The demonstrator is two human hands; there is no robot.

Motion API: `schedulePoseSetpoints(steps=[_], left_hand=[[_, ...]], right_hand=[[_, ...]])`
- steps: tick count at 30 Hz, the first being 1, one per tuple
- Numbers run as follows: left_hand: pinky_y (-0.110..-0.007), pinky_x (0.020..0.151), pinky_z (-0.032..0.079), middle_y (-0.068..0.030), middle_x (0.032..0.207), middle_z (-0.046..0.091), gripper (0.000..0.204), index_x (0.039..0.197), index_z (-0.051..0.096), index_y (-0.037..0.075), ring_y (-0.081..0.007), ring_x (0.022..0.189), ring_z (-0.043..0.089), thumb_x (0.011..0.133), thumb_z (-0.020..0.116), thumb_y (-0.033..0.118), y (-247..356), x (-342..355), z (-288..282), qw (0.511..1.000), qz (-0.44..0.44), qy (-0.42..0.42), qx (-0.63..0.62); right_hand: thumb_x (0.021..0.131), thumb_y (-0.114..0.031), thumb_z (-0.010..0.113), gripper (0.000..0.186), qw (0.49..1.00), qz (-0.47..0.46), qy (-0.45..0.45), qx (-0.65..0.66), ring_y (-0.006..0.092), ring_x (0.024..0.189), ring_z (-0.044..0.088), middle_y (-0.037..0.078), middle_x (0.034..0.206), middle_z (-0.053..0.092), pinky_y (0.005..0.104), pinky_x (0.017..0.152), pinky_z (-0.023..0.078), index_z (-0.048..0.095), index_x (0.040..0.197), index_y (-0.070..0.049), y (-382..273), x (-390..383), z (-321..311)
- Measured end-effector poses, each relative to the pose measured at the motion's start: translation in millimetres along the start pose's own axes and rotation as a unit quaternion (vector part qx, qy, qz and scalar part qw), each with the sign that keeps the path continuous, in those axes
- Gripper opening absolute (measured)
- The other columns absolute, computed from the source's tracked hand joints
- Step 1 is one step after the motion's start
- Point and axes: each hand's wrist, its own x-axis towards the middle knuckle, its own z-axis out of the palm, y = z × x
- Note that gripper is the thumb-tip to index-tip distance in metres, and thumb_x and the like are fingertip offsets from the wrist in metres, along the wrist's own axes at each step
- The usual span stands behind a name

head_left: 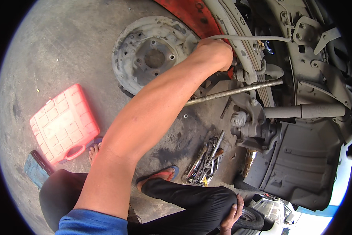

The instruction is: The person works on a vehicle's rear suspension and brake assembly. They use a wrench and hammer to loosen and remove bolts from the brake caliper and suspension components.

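My left hand point(218, 51) reaches far forward, bent at the wrist, beside a red panel point(195, 15) and the leaf spring point(246, 51) of a vehicle. A thin grey pipe point(258, 38) passes just above it. Its fingers are hidden behind the back of the hand, so whatever they touch is out of sight. To its left is a worn, dusty round wheel drum point(127, 49) with bolt holes, partly covered by my forearm. A long metal bar point(238, 92) slants below the hand. My right hand point(232, 214) lies on my knee, fingers stretched out and holding nothing.
A red plastic tool case point(62, 121) lies on the concrete floor at left, near a blue and dark object point(38, 169). Several wrenches and other tools point(205, 160) are heaped near my foot. Axle parts point(250, 125) and a dark shield point(301, 156) occupy the right.
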Motion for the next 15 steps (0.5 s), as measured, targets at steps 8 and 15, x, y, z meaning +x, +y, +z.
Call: schedulePoseSetpoints(steps=[8,15], left_hand=[[-0.043,0.077,0.061,-0.0074,0.118,0.075,0.037,0.121,0.074,0.014,-0.0254,0.100,0.074,0.085,0.069,0.011,2,-9,-6,0.998,-0.019,0.059,-0.021],[-0.042,0.086,0.059,-0.0107,0.119,0.074,0.031,0.116,0.075,0.007,-0.0292,0.108,0.072,0.088,0.060,0.009,11,-8,-14,0.999,-0.006,0.006,-0.035]], right_hand=[[0.102,-0.035,0.044,0.055,1.000,-0.002,0.004,0.003,0.0322,0.129,0.052,0.021,0.135,0.059,0.0413,0.116,0.032,0.057,0.133,0.009,5,-1,0],[0.102,-0.036,0.045,0.056,1.000,-0.001,0.003,0.004,0.0315,0.129,0.052,0.020,0.135,0.059,0.0413,0.116,0.032,0.057,0.135,0.008,6,-1,0]])
